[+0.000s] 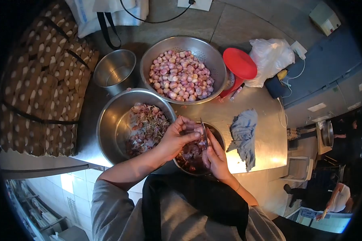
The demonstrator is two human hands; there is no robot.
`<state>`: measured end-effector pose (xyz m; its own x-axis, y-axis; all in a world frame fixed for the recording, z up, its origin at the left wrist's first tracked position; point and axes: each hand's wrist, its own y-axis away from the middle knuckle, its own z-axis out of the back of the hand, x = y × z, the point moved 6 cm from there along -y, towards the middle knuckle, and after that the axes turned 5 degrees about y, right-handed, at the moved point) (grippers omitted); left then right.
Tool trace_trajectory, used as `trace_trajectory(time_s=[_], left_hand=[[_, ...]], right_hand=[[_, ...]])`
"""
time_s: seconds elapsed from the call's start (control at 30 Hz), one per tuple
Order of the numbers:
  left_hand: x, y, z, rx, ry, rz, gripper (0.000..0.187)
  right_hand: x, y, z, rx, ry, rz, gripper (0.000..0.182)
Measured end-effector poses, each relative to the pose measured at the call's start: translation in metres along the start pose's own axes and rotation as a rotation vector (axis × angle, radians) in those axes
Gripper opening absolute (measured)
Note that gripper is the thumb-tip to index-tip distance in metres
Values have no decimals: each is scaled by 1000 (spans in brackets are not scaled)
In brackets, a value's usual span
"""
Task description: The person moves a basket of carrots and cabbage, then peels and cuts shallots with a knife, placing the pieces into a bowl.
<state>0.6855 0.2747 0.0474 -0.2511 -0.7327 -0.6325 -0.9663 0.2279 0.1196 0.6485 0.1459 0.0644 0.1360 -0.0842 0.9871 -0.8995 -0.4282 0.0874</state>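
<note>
My left hand [180,135] pinches a small pale shallot [199,129] between its fingertips. My right hand [217,156] grips a small knife [204,136], its blade pointing away from me and touching or nearly touching the shallot. Beneath both hands stands a metal pot [220,138] with dark reddish shallots [189,154] inside, partly hidden by my hands. To the left, a wide steel bowl [108,132] holds shallot skins and trimmings [149,126]. Behind it, a perforated colander [149,52] is filled with peeled pinkish shallots [181,76].
An open steel pot [116,70] stands behind the skins bowl, beside stacked egg trays [40,88]. A red scale [239,64], a plastic bag [271,60] and a crumpled blue-grey cloth [245,138] lie to the right. Another person [342,199] is at far right.
</note>
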Motion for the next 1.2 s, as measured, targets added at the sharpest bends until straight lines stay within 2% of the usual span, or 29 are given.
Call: trace_trajectory(time_s=[0.17, 0.27, 0.37, 0.6, 0.67, 0.73, 0.8, 0.93, 1.07, 1.2], left_hand=[[-14, 4, -4, -34, -141, -88, 42], [-24, 5, -11, -32, -379, -177, 47], [-25, 5, -12, 11, -440, -296, 51], [-27, 8, -11, -60, -573, -271, 51], [-28, 8, -12, -71, -565, -284, 49], [-29, 11, -8, -153, -707, -294, 49], [-29, 10, -4, -185, -755, -301, 50], [-27, 8, -4, -158, -632, -310, 52], [-26, 9, -7, -121, -582, -321, 51], [-21, 8, -1, -99, -592, -315, 50]], right_hand=[[2, -2, -1, 26, 28, -26, 55], [5, 1, 2, 30, 39, -36, 54], [6, 4, 5, 52, 38, -77, 51], [7, 2, 6, 59, 152, -109, 46], [14, -4, 11, -27, 623, 224, 45], [18, -3, 6, -54, 852, 324, 44], [24, -1, 4, -53, 855, 185, 43], [31, -3, 5, -70, 804, 302, 40], [30, -5, 8, -15, 535, 219, 38], [25, -3, 7, -23, 447, 141, 39]])
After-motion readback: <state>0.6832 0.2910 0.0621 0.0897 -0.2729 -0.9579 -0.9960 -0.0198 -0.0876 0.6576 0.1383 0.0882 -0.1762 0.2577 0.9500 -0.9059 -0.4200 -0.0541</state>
